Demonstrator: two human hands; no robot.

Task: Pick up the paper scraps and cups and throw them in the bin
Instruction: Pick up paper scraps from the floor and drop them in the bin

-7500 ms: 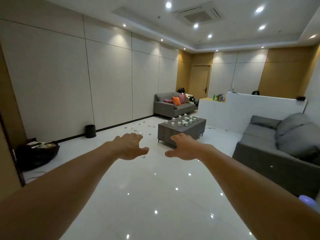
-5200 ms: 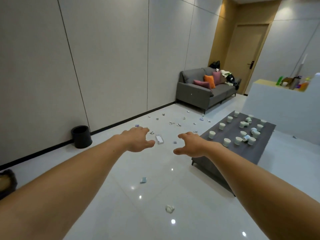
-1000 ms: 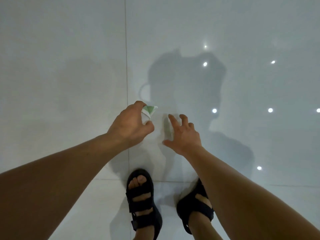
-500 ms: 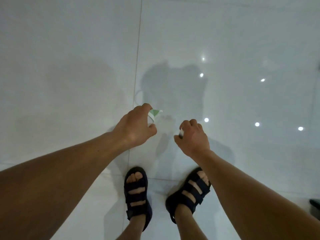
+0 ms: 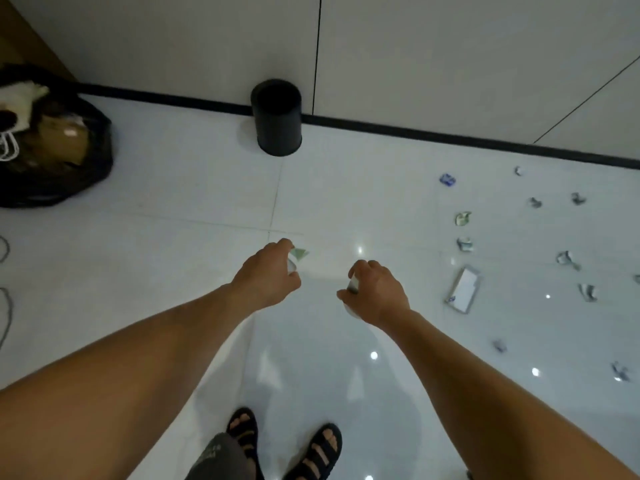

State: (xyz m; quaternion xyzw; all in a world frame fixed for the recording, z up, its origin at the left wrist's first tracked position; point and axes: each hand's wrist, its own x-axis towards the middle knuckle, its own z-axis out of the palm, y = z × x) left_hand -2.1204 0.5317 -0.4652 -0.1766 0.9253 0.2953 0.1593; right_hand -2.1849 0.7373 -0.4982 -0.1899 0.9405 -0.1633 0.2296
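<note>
My left hand (image 5: pixel 266 277) pinches a green and white paper scrap (image 5: pixel 298 254) between thumb and fingers. My right hand (image 5: pixel 379 292) grips a small white scrap (image 5: pixel 352 284), mostly hidden by the curled fingers. Both hands are held out above the white tiled floor. A black round bin (image 5: pixel 277 117) stands upright against the wall, straight ahead beyond my hands. Several paper scraps lie on the floor to the right, among them a blue one (image 5: pixel 447 179) and a greenish one (image 5: pixel 463 218).
A black rubbish bag (image 5: pixel 55 168) with cardboard and white paper sits at the far left by the wall. A flat white rectangular card (image 5: pixel 464 289) lies on the floor right of my right hand. A black skirting (image 5: pixel 450 136) runs along the wall. My sandalled feet (image 5: pixel 313 452) are below.
I have raised my view from the floor at my feet. The bin, the bag and scattered scraps have come into sight. Each hand still holds its scrap.
</note>
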